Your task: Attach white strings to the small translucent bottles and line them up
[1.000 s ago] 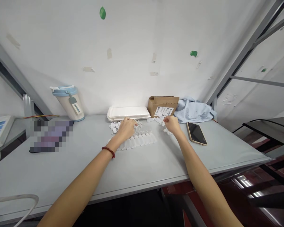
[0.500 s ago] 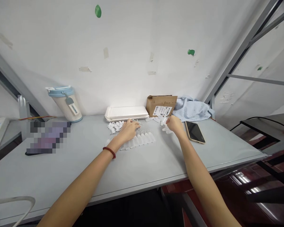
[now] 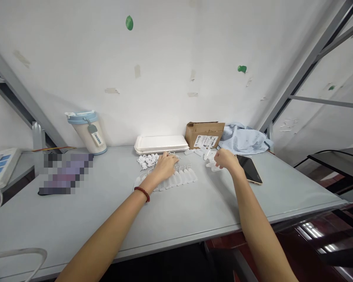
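My left hand (image 3: 165, 165) lies over the table with its fingers spread, at a small heap of thin wire-like pieces (image 3: 174, 154). Below and beside it runs a row of translucent white, elongated plastic pieces (image 3: 184, 176) with thin loops at their upper ends. Small white pieces (image 3: 147, 160) are heaped just left of the hand. My right hand (image 3: 226, 159) is closed, fingers curled at a group of loose clear plastic pieces (image 3: 210, 159). Whatever sits inside its fingers is hidden.
White foam trays (image 3: 161, 143) and an opened cardboard box (image 3: 204, 135) stand against the wall. A blue cloth (image 3: 245, 139) and a phone (image 3: 249, 169) lie to the right. At the left are a tumbler (image 3: 90, 133) and a blurred flat item (image 3: 66, 172) on the grey table (image 3: 176, 223).
The view has shifted slightly, so everything sits a little lower and further right. My right hand has turned, its fingers curled at the clear pieces. My left hand stays by the wire heap.
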A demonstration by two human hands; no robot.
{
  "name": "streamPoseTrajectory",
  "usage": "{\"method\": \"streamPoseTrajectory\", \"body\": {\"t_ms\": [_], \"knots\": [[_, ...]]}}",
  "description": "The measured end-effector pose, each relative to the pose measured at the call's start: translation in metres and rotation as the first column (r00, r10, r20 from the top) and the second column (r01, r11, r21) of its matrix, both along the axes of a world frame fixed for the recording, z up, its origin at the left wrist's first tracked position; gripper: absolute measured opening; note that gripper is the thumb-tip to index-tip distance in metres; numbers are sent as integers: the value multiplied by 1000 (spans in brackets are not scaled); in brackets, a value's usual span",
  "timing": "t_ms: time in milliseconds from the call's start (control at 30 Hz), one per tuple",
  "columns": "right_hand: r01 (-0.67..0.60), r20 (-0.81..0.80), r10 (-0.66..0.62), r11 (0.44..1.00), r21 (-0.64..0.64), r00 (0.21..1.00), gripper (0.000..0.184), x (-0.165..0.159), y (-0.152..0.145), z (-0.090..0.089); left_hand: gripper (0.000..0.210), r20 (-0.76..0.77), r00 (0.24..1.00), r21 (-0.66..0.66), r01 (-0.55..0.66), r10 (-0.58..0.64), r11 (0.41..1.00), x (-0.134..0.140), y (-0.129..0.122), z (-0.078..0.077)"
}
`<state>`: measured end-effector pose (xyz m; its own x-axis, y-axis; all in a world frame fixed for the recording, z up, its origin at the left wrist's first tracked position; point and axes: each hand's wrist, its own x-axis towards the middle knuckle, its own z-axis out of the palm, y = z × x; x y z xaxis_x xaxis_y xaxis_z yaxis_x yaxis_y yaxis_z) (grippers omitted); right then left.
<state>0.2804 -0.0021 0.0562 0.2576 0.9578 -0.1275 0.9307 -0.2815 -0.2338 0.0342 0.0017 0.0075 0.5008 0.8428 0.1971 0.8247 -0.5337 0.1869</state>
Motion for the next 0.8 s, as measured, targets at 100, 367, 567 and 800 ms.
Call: {"method": "streamPoseTrajectory", "body": {"t_ms": [100,367,567,800], "knots": [[6,-9,-6,999,-39,1000,16,2,0,-1,47,12,1000,-9,-18,18,1000,0,-1,2],[-24,-47,15,978,-208,999,19,3,-1,-6,38,15,999,-24,-43,44,999,-1,0,-1],[0,38,9,975,-224,999,13,-6,-3,-1,42,29,997,-35,-70,71,997,-1,5,-5],[8,91,2,994,-112,996,11,-15,-4,-2,48,78,990,-50,-116,119,992,-4,8,-1]]}}
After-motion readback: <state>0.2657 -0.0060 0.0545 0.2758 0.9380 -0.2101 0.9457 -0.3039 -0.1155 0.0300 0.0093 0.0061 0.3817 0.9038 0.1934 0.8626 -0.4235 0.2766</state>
